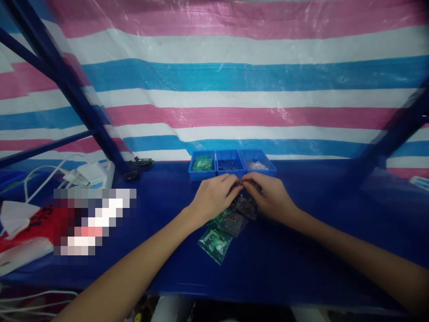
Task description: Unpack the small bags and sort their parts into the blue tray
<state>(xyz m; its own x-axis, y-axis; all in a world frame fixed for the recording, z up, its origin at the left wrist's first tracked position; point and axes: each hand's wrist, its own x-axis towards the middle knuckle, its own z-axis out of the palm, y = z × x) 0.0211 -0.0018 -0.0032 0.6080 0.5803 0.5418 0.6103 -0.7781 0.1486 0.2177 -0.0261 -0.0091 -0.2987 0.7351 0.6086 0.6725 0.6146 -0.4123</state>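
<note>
- Striped sheet (234, 76) spans the upper part of the frame, and we see it wrinkled and shiny.
- Blue tabletop (301, 264) stretches below it, smooth and hard, so light packets could slide on it.
- Three blue bins (202, 175) sit side by side at centre; we see green packets (202, 163) in the left one.
- Our left hand (212, 194) is narrowed at centre, thumb and finger pinched at the top of the small dark bag.
- Our right hand (276, 192) meets it from the other side, its fingertips close together on the same bag; the exact grip is too small to tell.
- Small dark bag (247, 208) hangs just below centre. We judge it light, limp and slippery, its little contents shifting about; its top edge gives the surest hold.
- Clear bag (231, 222) and green bag (216, 243) lie below it, thin and soft; we would lift each by a corner, without squeezing the parts.
</note>
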